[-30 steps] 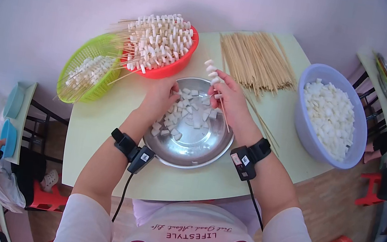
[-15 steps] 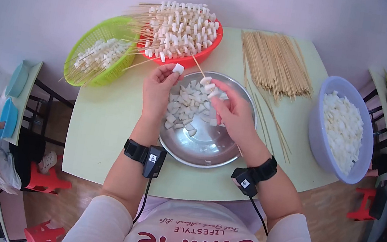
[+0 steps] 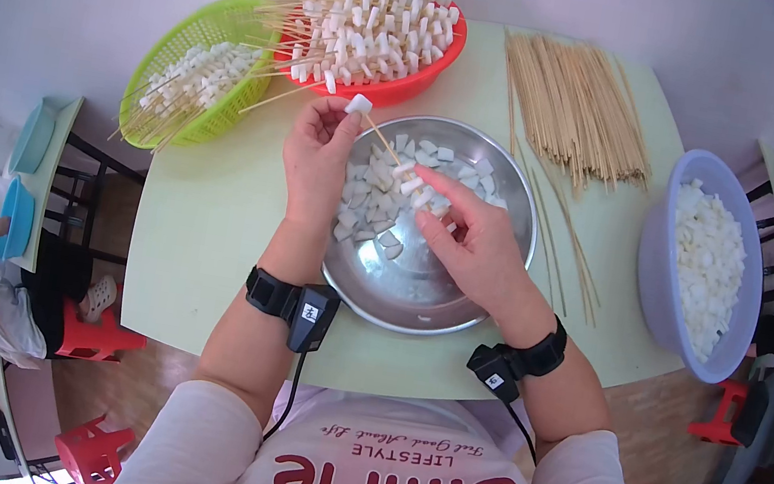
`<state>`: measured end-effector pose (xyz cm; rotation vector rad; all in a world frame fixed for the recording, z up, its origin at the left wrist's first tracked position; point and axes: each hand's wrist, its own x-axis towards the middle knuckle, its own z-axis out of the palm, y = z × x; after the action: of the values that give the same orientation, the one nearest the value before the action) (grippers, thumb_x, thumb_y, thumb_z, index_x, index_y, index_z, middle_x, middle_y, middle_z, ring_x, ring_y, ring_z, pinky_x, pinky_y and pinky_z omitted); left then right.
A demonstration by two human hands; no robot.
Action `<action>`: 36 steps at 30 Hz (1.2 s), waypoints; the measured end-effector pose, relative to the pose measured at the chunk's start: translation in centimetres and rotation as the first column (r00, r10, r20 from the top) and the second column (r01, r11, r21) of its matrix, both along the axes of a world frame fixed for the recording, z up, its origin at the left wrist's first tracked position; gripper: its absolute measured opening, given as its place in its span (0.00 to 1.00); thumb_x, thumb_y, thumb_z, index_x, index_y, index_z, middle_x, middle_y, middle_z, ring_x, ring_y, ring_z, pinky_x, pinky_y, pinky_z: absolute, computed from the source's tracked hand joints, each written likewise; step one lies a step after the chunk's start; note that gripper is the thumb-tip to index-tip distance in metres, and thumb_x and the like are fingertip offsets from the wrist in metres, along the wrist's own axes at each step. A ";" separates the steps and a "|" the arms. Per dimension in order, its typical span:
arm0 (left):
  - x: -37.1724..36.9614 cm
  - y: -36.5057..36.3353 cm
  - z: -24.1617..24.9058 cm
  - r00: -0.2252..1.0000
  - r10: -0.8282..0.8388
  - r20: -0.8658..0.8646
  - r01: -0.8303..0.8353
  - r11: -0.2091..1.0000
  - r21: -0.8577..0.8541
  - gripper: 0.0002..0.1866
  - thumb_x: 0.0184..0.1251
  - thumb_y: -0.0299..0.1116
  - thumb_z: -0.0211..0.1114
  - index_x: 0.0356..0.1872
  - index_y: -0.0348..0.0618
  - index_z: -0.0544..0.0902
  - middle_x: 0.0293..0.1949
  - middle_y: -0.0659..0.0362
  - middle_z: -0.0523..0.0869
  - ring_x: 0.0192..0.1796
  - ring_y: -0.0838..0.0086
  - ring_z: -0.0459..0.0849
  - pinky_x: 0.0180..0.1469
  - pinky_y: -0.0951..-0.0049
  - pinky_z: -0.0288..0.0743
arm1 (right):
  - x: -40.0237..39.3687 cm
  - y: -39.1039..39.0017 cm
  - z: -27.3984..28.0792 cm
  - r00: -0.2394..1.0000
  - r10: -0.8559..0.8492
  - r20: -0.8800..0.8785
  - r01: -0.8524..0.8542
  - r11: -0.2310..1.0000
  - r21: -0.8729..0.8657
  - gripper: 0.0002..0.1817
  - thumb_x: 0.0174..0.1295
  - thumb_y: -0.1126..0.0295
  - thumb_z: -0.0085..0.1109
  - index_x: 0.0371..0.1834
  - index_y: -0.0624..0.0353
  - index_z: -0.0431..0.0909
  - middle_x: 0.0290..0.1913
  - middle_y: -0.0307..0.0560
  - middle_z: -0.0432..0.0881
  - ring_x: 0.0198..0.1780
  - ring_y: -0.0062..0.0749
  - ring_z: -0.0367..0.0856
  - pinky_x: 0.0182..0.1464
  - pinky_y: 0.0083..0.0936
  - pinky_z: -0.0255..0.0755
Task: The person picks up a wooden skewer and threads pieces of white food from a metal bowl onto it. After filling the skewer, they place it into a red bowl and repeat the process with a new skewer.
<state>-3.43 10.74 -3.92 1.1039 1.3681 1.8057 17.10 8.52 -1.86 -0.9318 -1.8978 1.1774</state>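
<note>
Between the thumb and fingers of my left hand [image 3: 319, 145] is a white food chunk [image 3: 359, 105]. My right hand [image 3: 475, 231] grips a bamboo skewer [image 3: 383, 140] that carries several white chunks near my fingers. The skewer's bare end points up and left, its tip right at the chunk in my left hand. Under both hands is a round metal basin [image 3: 399, 295], with loose white chunks [image 3: 374, 194] spread over its far and left parts.
Behind stand a red basin [image 3: 401, 92] heaped with loaded skewers and a green basket [image 3: 215, 17] with more. A bundle of bare skewers [image 3: 579, 115] lies at the far right. A purple tub [image 3: 653, 254] of white chunks stands at the right edge. Another person [image 3: 1, 313] sits at the left.
The skewer has swung leftward, bringing its tip to the chunk in my left hand. My left hand has risen slightly in view, and the whole view has shifted a little.
</note>
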 end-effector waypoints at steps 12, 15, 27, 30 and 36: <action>0.0 0.0 0.0 1.000 -0.007 -0.030 0.007 1.000 0.006 0.08 0.67 0.28 0.63 0.45 0.38 0.78 0.36 0.65 0.79 0.37 0.84 0.77 0.42 0.84 0.72 | 0.1 -0.1 0.7 0.999 0.006 0.032 -0.006 1.000 -0.006 0.23 0.62 0.67 0.60 0.62 0.54 0.74 0.26 0.49 0.81 0.21 0.26 0.76 0.29 0.23 0.72; -0.1 0.1 -0.3 0.998 -0.004 -0.057 0.005 1.000 0.009 0.08 0.67 0.26 0.63 0.45 0.37 0.78 0.36 0.65 0.79 0.37 0.84 0.77 0.42 0.84 0.73 | 0.1 0.0 0.6 0.999 0.002 0.041 -0.002 1.000 -0.002 0.23 0.62 0.67 0.60 0.62 0.54 0.74 0.26 0.49 0.81 0.22 0.27 0.76 0.29 0.24 0.73; 0.3 -0.1 0.0 0.931 0.065 -0.360 -0.057 0.998 0.034 0.08 0.62 0.19 0.62 0.41 0.37 0.78 0.31 0.63 0.78 0.32 0.82 0.74 0.37 0.81 0.71 | 0.4 0.0 1.2 0.999 0.037 -0.005 -0.037 0.984 -0.176 0.24 0.64 0.67 0.59 0.64 0.54 0.72 0.30 0.45 0.80 0.25 0.21 0.71 0.31 0.21 0.70; 0.3 -0.2 0.1 0.925 0.037 -0.377 -0.032 0.999 0.019 0.08 0.62 0.19 0.61 0.42 0.37 0.78 0.31 0.63 0.78 0.32 0.81 0.74 0.37 0.80 0.72 | 0.4 0.1 1.1 0.999 0.039 0.000 -0.039 0.985 -0.166 0.24 0.64 0.67 0.58 0.64 0.55 0.72 0.31 0.45 0.80 0.25 0.20 0.71 0.32 0.20 0.70; 1.0 -0.6 0.6 0.916 -0.053 -0.397 0.041 0.998 -0.038 0.07 0.63 0.19 0.61 0.41 0.36 0.78 0.32 0.66 0.79 0.35 0.84 0.75 0.40 0.83 0.71 | 0.5 0.4 0.5 1.000 0.025 -0.007 -0.026 0.979 -0.200 0.24 0.64 0.66 0.59 0.64 0.55 0.73 0.26 0.44 0.78 0.24 0.20 0.70 0.30 0.21 0.69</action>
<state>-2.42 10.17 -3.36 1.5369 1.5739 1.5738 17.62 8.93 -1.33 -1.0121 -1.8165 1.4044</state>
